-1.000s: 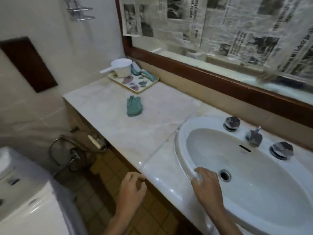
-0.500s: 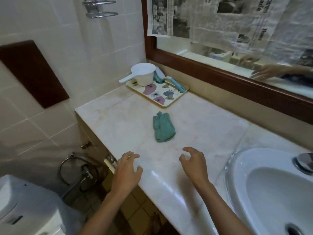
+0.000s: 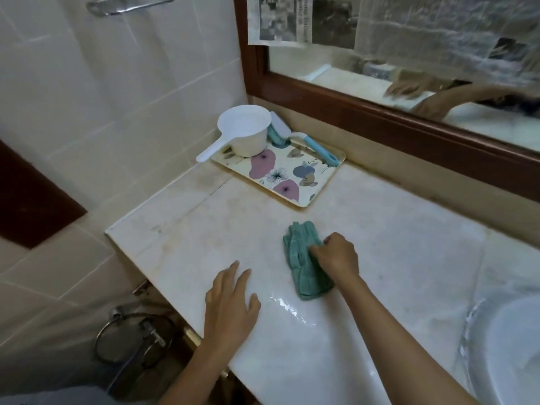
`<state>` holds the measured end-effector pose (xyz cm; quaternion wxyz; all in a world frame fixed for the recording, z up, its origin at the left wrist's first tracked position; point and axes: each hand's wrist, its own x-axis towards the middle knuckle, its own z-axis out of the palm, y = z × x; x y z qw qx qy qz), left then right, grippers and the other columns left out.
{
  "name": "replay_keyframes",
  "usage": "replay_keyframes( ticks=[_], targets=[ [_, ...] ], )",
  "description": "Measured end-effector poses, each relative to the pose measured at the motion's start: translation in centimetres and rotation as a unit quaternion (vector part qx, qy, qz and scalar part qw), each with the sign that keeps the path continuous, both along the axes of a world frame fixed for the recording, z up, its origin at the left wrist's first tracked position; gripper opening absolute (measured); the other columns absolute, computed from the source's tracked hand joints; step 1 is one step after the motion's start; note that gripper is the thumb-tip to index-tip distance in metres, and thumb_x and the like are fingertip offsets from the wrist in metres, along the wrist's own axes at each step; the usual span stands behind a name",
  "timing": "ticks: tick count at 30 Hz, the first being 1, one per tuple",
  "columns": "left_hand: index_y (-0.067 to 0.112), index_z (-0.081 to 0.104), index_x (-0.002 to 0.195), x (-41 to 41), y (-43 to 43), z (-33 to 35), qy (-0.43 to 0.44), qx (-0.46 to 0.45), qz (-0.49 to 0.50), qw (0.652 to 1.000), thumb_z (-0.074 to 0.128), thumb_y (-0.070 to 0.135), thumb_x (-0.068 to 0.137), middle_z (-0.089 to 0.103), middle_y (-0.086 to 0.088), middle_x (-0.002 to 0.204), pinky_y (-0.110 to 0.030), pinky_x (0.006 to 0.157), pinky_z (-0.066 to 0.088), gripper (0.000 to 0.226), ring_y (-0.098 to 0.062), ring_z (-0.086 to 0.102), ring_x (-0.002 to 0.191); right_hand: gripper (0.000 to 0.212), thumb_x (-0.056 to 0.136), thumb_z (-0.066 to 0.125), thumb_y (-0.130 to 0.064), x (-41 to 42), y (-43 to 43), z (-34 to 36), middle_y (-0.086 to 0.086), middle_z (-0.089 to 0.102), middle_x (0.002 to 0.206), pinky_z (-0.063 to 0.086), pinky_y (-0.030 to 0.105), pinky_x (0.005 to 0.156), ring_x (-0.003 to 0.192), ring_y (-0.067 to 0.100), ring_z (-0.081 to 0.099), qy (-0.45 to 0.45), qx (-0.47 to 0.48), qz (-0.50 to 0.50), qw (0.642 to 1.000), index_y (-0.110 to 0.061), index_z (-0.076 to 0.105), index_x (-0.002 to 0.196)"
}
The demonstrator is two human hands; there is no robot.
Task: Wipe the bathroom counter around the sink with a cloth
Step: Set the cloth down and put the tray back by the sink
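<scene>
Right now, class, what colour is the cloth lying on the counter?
The cloth is teal green, clearest in the head view.

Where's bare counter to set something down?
Bare: the counter left of the cloth, between tray and left hand; the wide stretch between right hand and sink. Crowded: the back corner, where the tray holds scoop and brush.

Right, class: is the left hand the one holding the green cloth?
No, the right hand grips the green cloth, while the left hand rests flat on the marble counter beside it.
</scene>
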<state>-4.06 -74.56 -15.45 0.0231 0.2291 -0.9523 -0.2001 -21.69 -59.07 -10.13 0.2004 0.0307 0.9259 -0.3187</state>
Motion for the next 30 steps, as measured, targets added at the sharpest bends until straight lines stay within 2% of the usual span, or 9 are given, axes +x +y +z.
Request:
replay_keyframes(
  ticks=[4,9,13,15,17,21,25,27,30],
  targets=[
    [0.026,0.059,0.130,0.2,-1.1,-0.3,-0.003,-0.016,-0.033,0.999,0.041,0.050,0.082,0.047,0.003,0.144,-0.041,0.091,0.047,0.057,-0.021,0.044,0.118,0.020,0.087,0.059,-0.021,0.0,-1.7,-0.6,0.003,0.054,0.074,0.032,0.026,0.047,0.063,0.016,0.049,-0.021,0.027,-0.017,0.999,-0.012,0.048,0.072],
    [0.026,0.065,0.117,-0.7,-3.1,-0.3,0.016,-0.011,-0.083,0.996,0.049,0.048,0.077,0.055,0.003,0.128,-0.037,0.081,0.049,0.049,-0.021,0.053,0.103,0.009,0.084,0.062,-0.016,0.1,-2.8,0.1,0.004,0.058,0.082,0.045,0.032,0.060,0.074,0.021,0.056,-0.012,0.023,-0.001,1.000,-0.010,0.056,0.087],
    [0.023,0.063,0.118,-4.4,-7.1,0.3,0.082,0.017,-0.081,0.993,0.048,0.043,0.077,0.053,0.002,0.128,-0.037,0.084,0.045,0.048,-0.020,0.049,0.110,0.017,0.078,0.072,-0.013,-1.4,-3.0,2.8,0.008,0.064,0.083,0.045,0.031,0.062,0.072,0.021,0.057,-0.026,-0.042,0.039,0.998,-0.012,0.056,0.080],
    [0.020,0.063,0.119,-7.6,-9.8,0.6,0.092,0.010,-0.070,0.993,0.046,0.041,0.078,0.052,-0.002,0.133,-0.039,0.087,0.045,0.050,-0.024,0.048,0.115,0.020,0.077,0.074,-0.009,-3.1,-3.6,4.7,0.012,0.067,0.081,0.047,0.034,0.067,0.071,0.024,0.057,-0.018,-0.079,0.069,0.994,-0.011,0.054,0.076],
    [0.017,0.064,0.119,-11.2,-12.3,0.8,0.084,-0.006,-0.060,0.995,0.046,0.039,0.077,0.051,-0.006,0.136,-0.044,0.089,0.045,0.051,-0.030,0.047,0.119,0.017,0.080,0.072,-0.008,-5.4,-4.7,6.7,0.011,0.068,0.085,0.050,0.036,0.072,0.077,0.025,0.061,-0.021,-0.104,0.090,0.990,-0.009,0.055,0.082],
    [0.016,0.063,0.122,-15.8,-14.8,0.3,0.034,-0.022,-0.058,0.998,0.042,0.042,0.078,0.049,-0.009,0.141,-0.049,0.092,0.044,0.055,-0.034,0.045,0.124,0.012,0.085,0.068,-0.010,-11.6,-7.9,9.4,0.002,0.064,0.097,0.052,0.035,0.075,0.090,0.021,0.061,-0.029,-0.084,0.128,0.988,-0.017,0.059,0.088],
    [0.017,0.063,0.122,-16.1,-14.9,-0.5,0.017,-0.053,-0.073,0.996,0.040,0.043,0.079,0.052,-0.008,0.140,-0.051,0.086,0.045,0.055,-0.034,0.048,0.124,0.010,0.083,0.066,-0.006,-16.7,-11.5,9.3,0.011,0.063,0.105,0.051,0.048,0.091,0.104,0.032,0.060,-0.062,-0.048,0.177,0.981,-0.013,0.064,0.091],
    [0.016,0.063,0.121,-16.2,-15.0,-0.8,0.020,-0.061,-0.073,0.995,0.041,0.042,0.079,0.052,-0.009,0.139,-0.050,0.085,0.046,0.054,-0.035,0.048,0.124,0.013,0.083,0.065,-0.003,-18.4,-13.2,8.7,0.014,0.064,0.107,0.051,0.047,0.093,0.105,0.032,0.060,-0.090,-0.055,0.183,0.977,-0.008,0.065,0.095],
    [0.014,0.063,0.119,-16.5,-14.8,-1.0,0.023,-0.086,-0.069,0.994,0.042,0.040,0.078,0.053,-0.011,0.138,-0.049,0.085,0.044,0.053,-0.036,0.048,0.123,0.013,0.087,0.060,0.001,-20.6,-14.7,7.1,0.011,0.065,0.098,0.055,0.042,0.088,0.095,0.029,0.063,-0.158,-0.073,0.172,0.970,-0.011,0.065,0.087]
  ],
)
